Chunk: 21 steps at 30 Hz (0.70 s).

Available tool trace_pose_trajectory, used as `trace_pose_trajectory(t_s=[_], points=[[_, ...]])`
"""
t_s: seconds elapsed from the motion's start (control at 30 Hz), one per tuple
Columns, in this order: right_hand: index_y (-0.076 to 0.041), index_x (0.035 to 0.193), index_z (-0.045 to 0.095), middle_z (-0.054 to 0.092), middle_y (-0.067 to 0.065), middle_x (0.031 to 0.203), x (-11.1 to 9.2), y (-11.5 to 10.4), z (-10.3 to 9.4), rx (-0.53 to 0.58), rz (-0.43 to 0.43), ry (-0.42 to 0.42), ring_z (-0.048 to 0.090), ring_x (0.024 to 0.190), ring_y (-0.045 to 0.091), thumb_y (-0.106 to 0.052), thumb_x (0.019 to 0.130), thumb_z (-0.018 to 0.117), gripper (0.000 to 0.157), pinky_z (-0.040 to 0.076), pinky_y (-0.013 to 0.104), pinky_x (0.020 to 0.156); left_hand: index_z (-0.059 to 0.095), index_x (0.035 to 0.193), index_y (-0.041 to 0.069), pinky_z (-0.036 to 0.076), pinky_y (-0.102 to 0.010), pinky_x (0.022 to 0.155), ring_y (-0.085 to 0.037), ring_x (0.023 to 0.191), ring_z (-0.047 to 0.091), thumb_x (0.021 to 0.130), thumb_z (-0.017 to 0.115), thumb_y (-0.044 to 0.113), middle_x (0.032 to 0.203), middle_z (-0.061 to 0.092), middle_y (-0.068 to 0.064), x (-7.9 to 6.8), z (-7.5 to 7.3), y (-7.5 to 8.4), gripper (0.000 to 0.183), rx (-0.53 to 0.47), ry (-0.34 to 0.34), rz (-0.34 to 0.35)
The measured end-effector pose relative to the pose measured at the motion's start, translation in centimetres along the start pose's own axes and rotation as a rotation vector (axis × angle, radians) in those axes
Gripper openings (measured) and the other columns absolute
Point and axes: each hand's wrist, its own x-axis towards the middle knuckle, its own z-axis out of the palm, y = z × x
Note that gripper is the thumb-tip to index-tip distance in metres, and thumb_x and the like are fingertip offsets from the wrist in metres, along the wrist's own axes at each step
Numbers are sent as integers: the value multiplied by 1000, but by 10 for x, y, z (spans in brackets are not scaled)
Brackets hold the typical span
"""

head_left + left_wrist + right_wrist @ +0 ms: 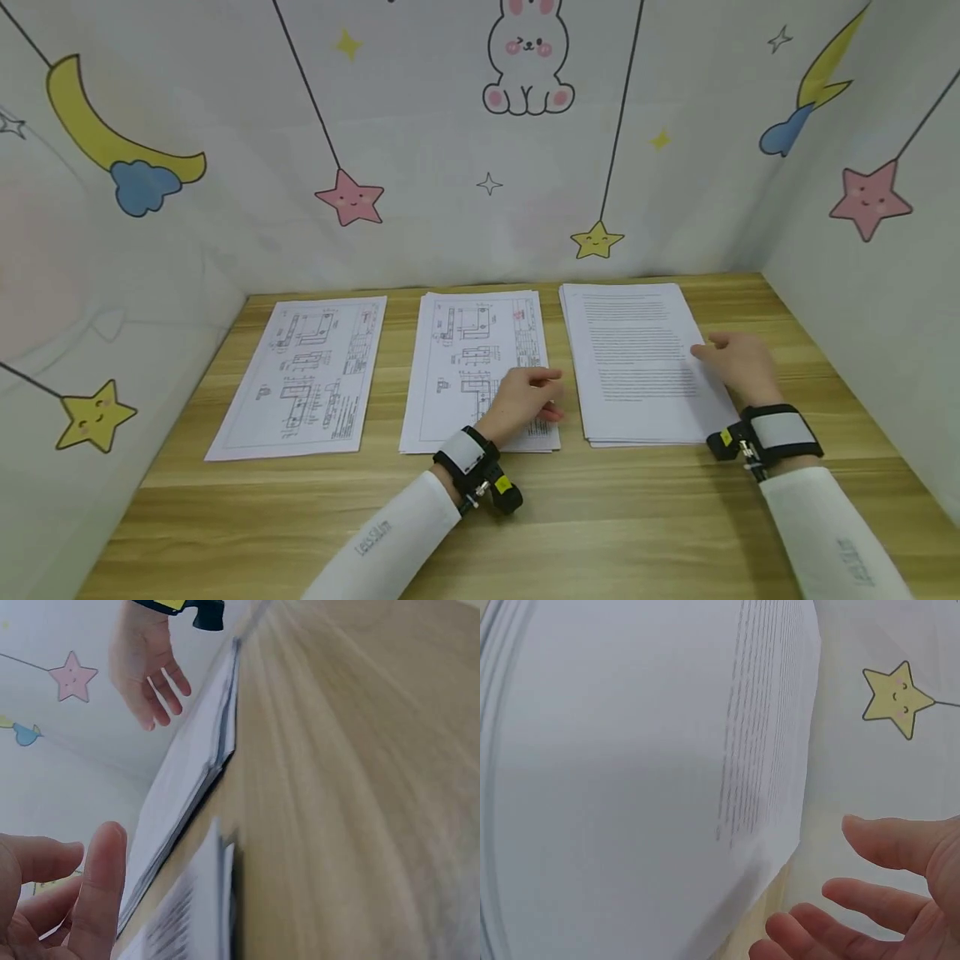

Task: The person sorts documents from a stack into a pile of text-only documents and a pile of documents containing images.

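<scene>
On the right lies a stack of text-printed paper [637, 358]; its sheets show at the edges in the left wrist view. My right hand [738, 362] is at the stack's right edge, fingers apart and loosely bent, holding nothing. In the right wrist view the thumb [889, 844] and fingers are spread beside the paper [615, 787]. My left hand [522, 398] hovers over the lower right of the middle stack of technical drawings [427, 417], partly hiding it. Its fingers [101, 892] are relaxed, with nothing between them.
Another drawing sheet [300, 379] lies at the left of the wooden table [585, 517]. A white curtain [435, 125] with printed stars and a rabbit stands behind and at both sides of the table. Each wrist wears a strap with a small camera [506, 496].
</scene>
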Motion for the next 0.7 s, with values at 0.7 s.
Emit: trace_pose_trajectory(t_s=[0.7], points=[[-3,143,50,57,25,138,-19,-112,62,263,-240,43,58,123,41,-26,100,54,49,50,51,98,52,145,13,59,-30,85,-28,105,66,103,50,36,131,62,-15,-49,-173,34,48,256,402,38]])
